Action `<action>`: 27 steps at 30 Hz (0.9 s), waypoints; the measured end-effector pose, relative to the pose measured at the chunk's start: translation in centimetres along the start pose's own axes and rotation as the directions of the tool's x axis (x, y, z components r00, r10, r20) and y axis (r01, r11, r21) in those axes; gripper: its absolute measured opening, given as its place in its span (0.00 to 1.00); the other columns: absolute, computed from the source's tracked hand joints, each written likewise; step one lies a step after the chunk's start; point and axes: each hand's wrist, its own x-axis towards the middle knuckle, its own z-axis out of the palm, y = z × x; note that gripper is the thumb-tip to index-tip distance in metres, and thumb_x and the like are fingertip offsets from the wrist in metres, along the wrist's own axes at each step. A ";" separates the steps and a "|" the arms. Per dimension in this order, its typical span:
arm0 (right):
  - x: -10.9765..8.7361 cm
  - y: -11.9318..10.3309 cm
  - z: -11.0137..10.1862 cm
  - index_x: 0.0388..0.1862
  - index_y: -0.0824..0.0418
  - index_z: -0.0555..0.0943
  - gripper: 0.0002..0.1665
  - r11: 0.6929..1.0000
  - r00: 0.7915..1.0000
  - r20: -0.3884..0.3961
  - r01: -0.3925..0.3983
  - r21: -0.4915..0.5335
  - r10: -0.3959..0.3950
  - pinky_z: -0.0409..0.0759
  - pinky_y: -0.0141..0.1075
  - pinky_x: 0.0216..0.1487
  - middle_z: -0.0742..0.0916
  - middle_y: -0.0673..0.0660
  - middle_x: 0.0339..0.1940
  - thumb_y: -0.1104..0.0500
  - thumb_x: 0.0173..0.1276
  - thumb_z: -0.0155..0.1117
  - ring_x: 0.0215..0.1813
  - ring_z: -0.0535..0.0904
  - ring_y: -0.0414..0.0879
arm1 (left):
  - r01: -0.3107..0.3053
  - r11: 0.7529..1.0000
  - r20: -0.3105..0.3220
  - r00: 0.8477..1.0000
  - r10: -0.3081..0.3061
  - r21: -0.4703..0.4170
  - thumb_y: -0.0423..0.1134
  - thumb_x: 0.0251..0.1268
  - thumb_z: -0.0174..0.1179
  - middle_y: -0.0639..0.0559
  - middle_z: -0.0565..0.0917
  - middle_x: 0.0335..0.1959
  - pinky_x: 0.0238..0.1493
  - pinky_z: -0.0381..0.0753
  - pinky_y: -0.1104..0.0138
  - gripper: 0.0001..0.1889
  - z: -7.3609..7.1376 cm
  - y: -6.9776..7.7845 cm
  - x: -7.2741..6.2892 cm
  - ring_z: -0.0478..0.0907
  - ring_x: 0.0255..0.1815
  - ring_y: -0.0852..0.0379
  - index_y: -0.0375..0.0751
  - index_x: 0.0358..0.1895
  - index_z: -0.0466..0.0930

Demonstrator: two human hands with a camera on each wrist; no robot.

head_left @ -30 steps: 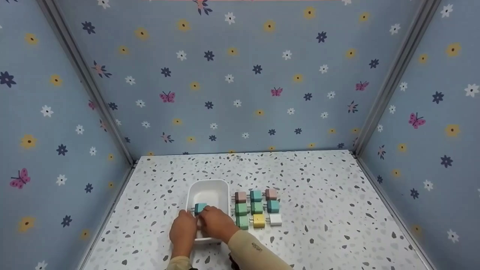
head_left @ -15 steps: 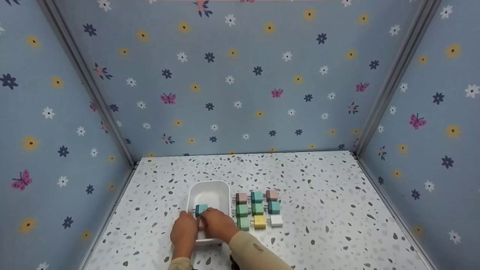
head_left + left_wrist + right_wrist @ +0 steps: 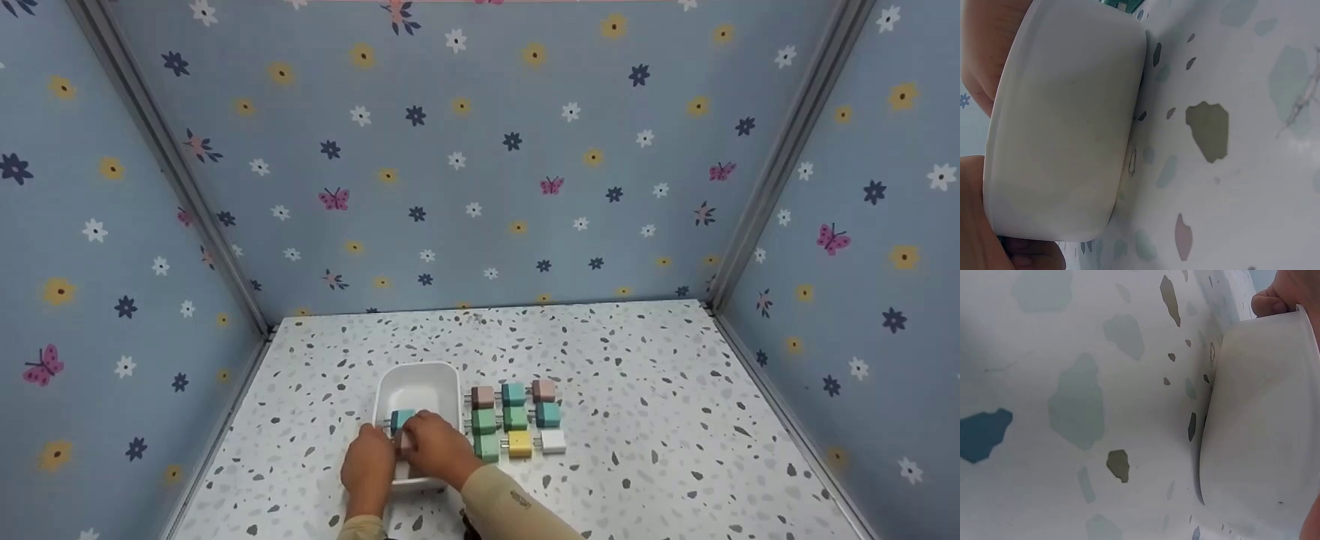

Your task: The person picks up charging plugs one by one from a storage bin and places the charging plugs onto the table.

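A white plastic tub (image 3: pixel 417 373) stands on the speckled table, holding a teal charger plug (image 3: pixel 403 420) and, nearer me, a pinkish-brown charger plug (image 3: pixel 404 442). My left hand (image 3: pixel 367 461) grips the tub's left rim; its fingers curl round the wall in the left wrist view. Reaching over the right side, my right hand (image 3: pixel 441 448) has its fingertips on the pinkish-brown plug, apparently pinching it. Part of that plug and the tub's near floor are hidden by the hands. In both wrist views the tub's outer wall (image 3: pixel 1067 124) fills much of the frame.
Right of the tub, charger plugs lie in three rows of three: pink (image 3: pixel 483 397), teal (image 3: pixel 513 394), green (image 3: pixel 515 418), yellow (image 3: pixel 519 443) and white (image 3: pixel 553 441) among them. Flower-patterned walls (image 3: pixel 480 165) enclose the table (image 3: pixel 637 390) on three sides.
My right fingertips have shifted from the teal plug slightly back toward me, onto the pinkish-brown plug, which now shows more. My left hand keeps its grip on the rim.
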 end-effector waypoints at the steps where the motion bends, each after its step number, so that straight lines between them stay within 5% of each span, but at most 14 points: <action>1: -0.1 0.0 0.0 0.54 0.48 0.84 0.18 1.000 1.000 -0.013 0.004 0.001 -0.004 0.80 0.32 0.46 0.82 0.41 0.42 0.48 0.67 0.72 0.43 0.78 0.34 | -0.001 1.000 -0.004 1.000 0.001 -0.003 0.45 0.84 0.37 0.30 0.86 0.41 0.29 0.80 0.50 0.22 0.0 0.0 0.0 0.87 0.41 0.35 0.28 0.52 0.75; 12: -0.4 0.0 0.0 0.56 0.53 0.82 0.21 0.999 0.994 -0.111 0.012 0.043 -0.007 0.77 0.35 0.62 0.82 0.46 0.52 0.56 0.63 0.70 0.56 0.78 0.39 | 0.001 1.000 -0.042 0.999 -0.001 -0.006 0.42 0.82 0.42 0.28 0.86 0.45 0.32 0.80 0.46 0.19 -0.3 0.1 -0.4 0.86 0.45 0.31 0.29 0.53 0.76; 27: -0.3 0.3 -0.5 0.55 0.56 0.83 0.23 0.995 0.983 -0.159 0.099 0.027 -0.093 0.78 0.34 0.60 0.83 0.48 0.50 0.62 0.58 0.70 0.54 0.79 0.40 | -0.022 1.000 -0.063 0.998 0.023 0.014 0.40 0.82 0.44 0.30 0.86 0.42 0.30 0.80 0.47 0.17 -0.1 0.2 -0.4 0.87 0.41 0.33 0.30 0.51 0.77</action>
